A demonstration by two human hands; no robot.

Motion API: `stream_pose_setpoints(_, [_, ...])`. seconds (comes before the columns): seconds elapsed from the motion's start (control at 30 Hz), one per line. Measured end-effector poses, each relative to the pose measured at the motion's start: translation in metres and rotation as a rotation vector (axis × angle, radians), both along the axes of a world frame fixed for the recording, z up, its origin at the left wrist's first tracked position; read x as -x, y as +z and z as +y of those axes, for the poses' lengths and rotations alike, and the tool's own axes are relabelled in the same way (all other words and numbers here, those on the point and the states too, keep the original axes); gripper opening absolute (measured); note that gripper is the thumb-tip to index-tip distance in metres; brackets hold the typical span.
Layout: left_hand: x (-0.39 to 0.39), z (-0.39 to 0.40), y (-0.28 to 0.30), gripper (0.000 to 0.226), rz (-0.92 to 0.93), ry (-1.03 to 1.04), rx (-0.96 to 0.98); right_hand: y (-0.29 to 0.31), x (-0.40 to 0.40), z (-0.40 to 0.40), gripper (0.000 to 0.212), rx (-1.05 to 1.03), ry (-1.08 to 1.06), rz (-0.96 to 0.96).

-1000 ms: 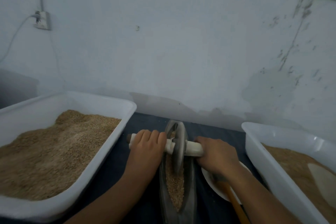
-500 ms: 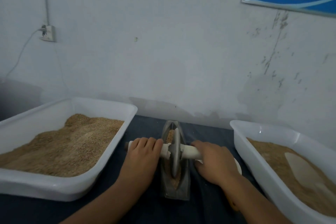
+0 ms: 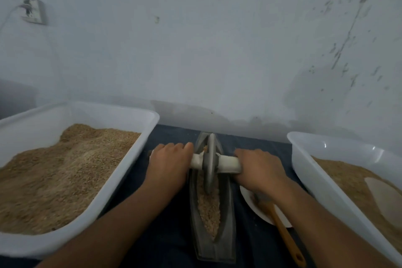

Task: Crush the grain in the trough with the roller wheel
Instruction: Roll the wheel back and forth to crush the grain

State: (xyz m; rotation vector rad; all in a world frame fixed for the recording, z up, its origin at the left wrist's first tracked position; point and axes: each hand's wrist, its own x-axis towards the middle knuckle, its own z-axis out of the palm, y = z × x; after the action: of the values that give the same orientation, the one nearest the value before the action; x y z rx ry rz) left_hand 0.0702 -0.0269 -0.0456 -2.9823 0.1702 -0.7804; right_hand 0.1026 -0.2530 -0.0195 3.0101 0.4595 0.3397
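Since the earlier frame the roller wheel (image 3: pixel 210 163) has rolled toward the trough's (image 3: pixel 228 213) far end, baring grain (image 3: pixel 210 209) nearer the person. The left hand (image 3: pixel 168 164) and right hand (image 3: pixel 258 168) each grip its white axle. Two white grain tubs (image 3: pixel 121 183) (image 3: pixel 309 172) flank the trough; a plate (image 3: pixel 258 211) with a brush sits right of it.

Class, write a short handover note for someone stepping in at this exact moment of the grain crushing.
Left hand and right hand each grip one end of the white axle.
Roller wheel stands upright in the far half of the metal trough.
Grain fills the trough's near half and looks only partly broken.
Left to do: more rolling passes along the full length.
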Motion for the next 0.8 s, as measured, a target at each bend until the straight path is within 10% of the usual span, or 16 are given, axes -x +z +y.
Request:
stream_pose_setpoints(0.33, [-0.039, -0.005, 0.015, 0.016, 0.150, 0.114, -0.008, 0.022, -0.051, 0.008, 0.022, 0.105, -0.011, 0.275])
stream_pose_setpoints(0.8, [0.020, -0.009, -0.003, 0.034, -0.112, -0.022, -0.017, -0.033, 0.025, 0.002, 0.026, -0.119, -0.040, -0.349])
